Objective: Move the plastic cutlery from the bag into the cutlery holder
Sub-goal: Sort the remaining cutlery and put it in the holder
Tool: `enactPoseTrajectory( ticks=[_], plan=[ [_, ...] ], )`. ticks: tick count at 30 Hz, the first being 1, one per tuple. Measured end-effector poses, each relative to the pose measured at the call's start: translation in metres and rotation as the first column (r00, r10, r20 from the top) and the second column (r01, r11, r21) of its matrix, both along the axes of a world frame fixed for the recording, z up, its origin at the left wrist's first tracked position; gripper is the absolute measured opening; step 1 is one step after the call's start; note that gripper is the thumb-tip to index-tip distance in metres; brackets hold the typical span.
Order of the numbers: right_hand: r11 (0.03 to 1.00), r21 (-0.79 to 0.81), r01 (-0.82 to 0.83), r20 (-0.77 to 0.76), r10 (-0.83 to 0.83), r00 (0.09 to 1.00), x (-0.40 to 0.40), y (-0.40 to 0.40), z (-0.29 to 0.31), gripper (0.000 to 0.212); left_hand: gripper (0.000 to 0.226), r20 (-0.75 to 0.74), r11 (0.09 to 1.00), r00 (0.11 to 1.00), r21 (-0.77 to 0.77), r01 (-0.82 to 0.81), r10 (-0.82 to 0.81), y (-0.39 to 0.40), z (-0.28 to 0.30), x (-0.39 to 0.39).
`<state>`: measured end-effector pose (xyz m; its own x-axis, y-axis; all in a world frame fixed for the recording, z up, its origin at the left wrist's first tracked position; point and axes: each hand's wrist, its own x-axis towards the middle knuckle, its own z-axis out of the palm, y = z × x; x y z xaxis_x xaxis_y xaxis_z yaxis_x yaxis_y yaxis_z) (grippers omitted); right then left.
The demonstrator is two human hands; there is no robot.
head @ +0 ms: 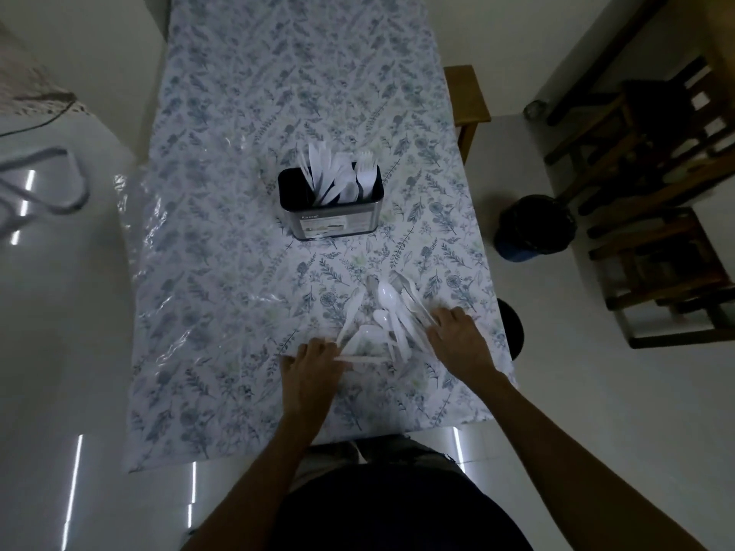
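A dark metal cutlery holder (338,222) stands mid-table with several white plastic knives, spoons and forks upright in it. Nearer me, a loose pile of white plastic cutlery (387,316) lies on the table inside a clear plastic bag whose outline is hard to see. My left hand (314,365) rests at the pile's left edge, fingers on a flat white piece lying crosswise. My right hand (457,336) lies at the pile's right side, fingertips touching the handles of several pieces. Whether either hand has a firm grip is unclear.
The table (238,232) has a floral cloth under a clear plastic cover. A wooden stool (467,97) stands at its right edge, a dark bin (535,228) and wooden chairs (656,192) stand on the floor to the right.
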<state>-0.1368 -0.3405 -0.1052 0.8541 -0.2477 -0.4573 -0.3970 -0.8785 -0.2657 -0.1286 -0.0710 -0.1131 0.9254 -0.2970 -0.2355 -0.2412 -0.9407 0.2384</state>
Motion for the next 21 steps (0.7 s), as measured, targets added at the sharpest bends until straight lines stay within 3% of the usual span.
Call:
enactPoseTrajectory(
  ticks=[2,3,5,11,17,21],
  plan=[
    [0.999,0.050,0.006,-0.003,-0.006,1.000,-0.001,-0.004,-0.009,0.075,0.015,0.045,0.998,0.997,0.013,-0.065,0.064,0.010,0.005,-0.003],
    [0.996,0.064,0.060,-0.042,-0.057,0.997,-0.001,-0.002,-0.005,0.064,0.013,0.042,0.995,0.994,0.003,-0.097,0.097,0.013,0.006,-0.002],
    [0.998,0.039,0.047,0.019,-0.047,0.999,0.004,0.001,-0.005,0.045,0.011,0.018,0.988,0.989,-0.053,-0.147,0.148,0.013,0.010,0.001],
    [0.996,0.016,-0.091,0.049,0.090,0.995,0.002,0.022,-0.003,0.054,0.018,-0.233,0.867,0.895,-0.246,-0.434,0.381,-0.015,0.012,0.014],
    [0.982,0.098,-0.164,0.068,0.158,0.985,0.000,0.057,0.009,0.042,0.024,-0.357,0.789,0.859,-0.370,-0.491,0.367,-0.045,0.014,0.025],
    [0.965,0.088,-0.248,0.044,0.245,0.968,0.001,0.075,-0.011,0.049,0.026,-0.444,0.748,0.820,-0.386,-0.540,0.362,-0.048,0.013,0.031]
  ],
)
